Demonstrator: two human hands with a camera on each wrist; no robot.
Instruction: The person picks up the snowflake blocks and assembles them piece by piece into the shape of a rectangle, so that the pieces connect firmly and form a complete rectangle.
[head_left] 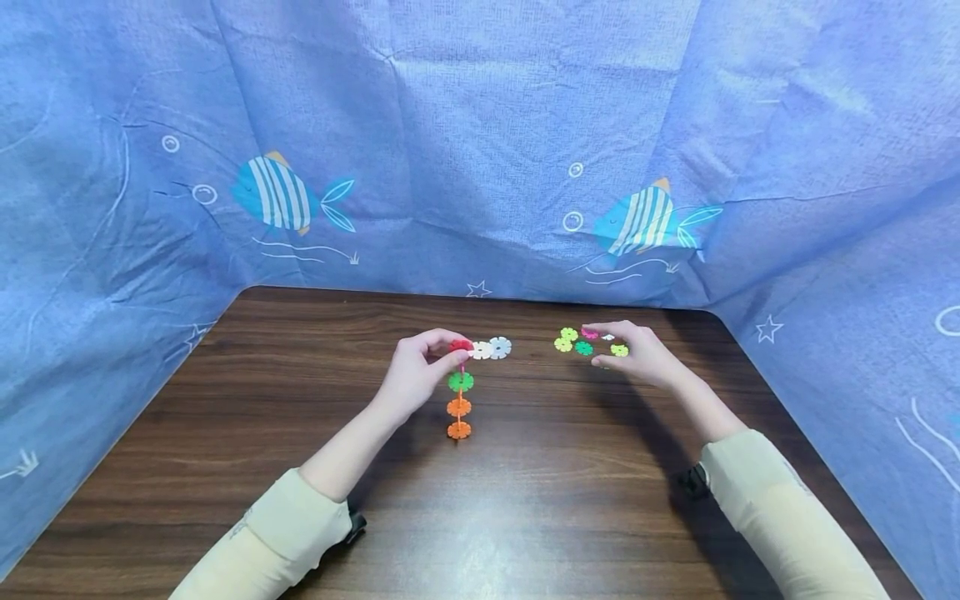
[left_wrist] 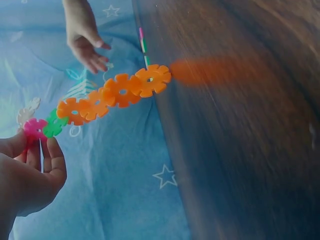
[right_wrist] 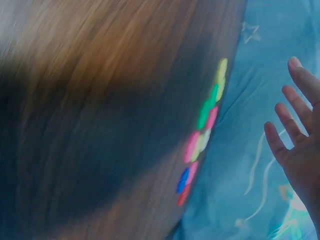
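My left hand pinches a joined chain of flower-shaped plastic discs at a red-pink disc. Below it run a green disc and orange discs towards me; a white disc and a pale blue disc extend to the right. In the left wrist view, several orange discs overlap in the row. My right hand hovers over loose discs, fingers spread and nothing between them. Under and beside it lie a green disc and yellow discs.
The dark wooden table ends at a blue fish-patterned cloth hanging behind and at both sides. In the right wrist view, the loose pieces include a blue disc near a red disc.
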